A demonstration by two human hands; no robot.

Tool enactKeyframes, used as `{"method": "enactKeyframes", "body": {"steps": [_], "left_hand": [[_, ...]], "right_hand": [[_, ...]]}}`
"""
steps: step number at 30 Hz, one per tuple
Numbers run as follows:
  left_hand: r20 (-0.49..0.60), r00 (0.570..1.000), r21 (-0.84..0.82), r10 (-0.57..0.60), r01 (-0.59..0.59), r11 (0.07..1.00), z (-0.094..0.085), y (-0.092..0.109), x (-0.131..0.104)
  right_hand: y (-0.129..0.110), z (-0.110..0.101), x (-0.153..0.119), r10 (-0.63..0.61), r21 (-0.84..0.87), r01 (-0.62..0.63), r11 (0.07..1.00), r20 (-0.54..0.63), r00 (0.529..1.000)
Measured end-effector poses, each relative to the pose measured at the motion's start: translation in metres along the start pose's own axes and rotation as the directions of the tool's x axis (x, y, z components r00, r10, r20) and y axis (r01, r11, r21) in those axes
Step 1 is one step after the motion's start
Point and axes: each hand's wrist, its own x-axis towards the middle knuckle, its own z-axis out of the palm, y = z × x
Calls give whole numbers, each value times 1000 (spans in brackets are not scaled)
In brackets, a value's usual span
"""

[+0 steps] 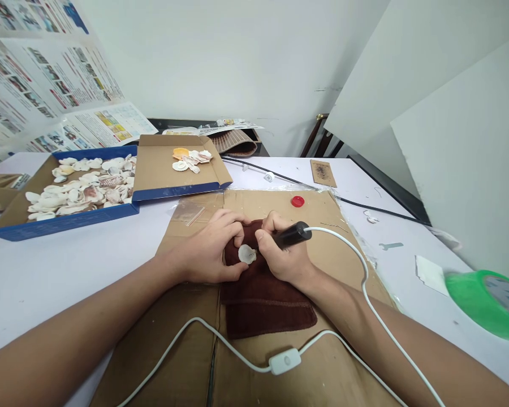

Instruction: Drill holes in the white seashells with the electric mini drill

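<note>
White, thin electrical cable [196,319] with a boxy white inline switch [285,361] runs below both hands, nearest the viewer. Above it, the left hand [214,246] is partly curled, its thumb and bent forefinger steadying a small, pale, fan-shaped seashell [246,254] by the edge, just right of that hand and short of the right. The right hand [282,260] is closed in a pen-like grip around a black, cylindrical handheld tool [292,234], angled down toward the shell; its tip is hidden by the fingers, so contact cannot be told. A white cord [354,249] leaves the tool's back end and passes over the right forearm. Under both hands lies a dark brown folded cloth [271,319], on a flat tan cardboard sheet [258,391]. Beyond the left hand, farther left, stands an open blue-sided cardboard box [68,226] full of whitish shells [89,192]. Beyond the right hand lies a round red plastic cap [297,201].
</note>
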Motion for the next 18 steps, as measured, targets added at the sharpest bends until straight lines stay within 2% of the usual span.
{"method": "enactKeyframes", "body": {"steps": [10,18], "left_hand": [[7,1000,15,-8,8,1000,0,1,1],[24,1000,-7,17,-16,1000,0,-3,1]], "right_hand": [[2,1,0,8,64,-6,998,-42,999],[4,1,0,59,103,-61,993,24,998]]}}
